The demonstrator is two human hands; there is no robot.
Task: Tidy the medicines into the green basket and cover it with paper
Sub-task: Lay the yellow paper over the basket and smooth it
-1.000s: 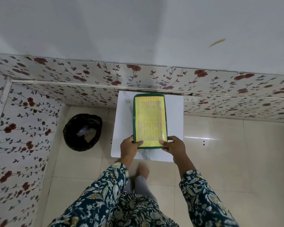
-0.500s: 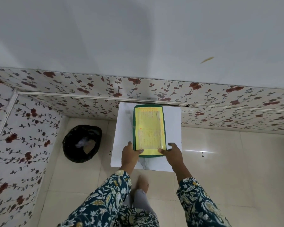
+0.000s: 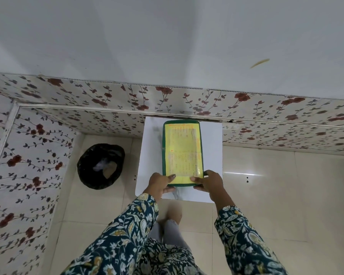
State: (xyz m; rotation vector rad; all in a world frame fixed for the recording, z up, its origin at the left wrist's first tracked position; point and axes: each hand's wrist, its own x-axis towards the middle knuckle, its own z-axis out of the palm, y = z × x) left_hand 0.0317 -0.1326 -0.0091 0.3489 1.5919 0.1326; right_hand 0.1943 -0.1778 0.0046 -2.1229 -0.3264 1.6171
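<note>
Green rectangular basket (image 3: pixel 182 184), covered by printed yellow paper (image 3: pixel 184 151), is gripped at its near corners by left hand (image 3: pixel 158 184) and right hand (image 3: pixel 210 183), resting on a white marble-look tabletop (image 3: pixel 212 147) against the floral-tiled wall (image 3: pixel 266 108).

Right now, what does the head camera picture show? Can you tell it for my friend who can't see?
Two hands, the left hand and the right hand, grip the near end of a green basket covered by yellow printed paper, on a small white table. A black bin stands on the floor to the left, by flowered wall tiles.
</note>
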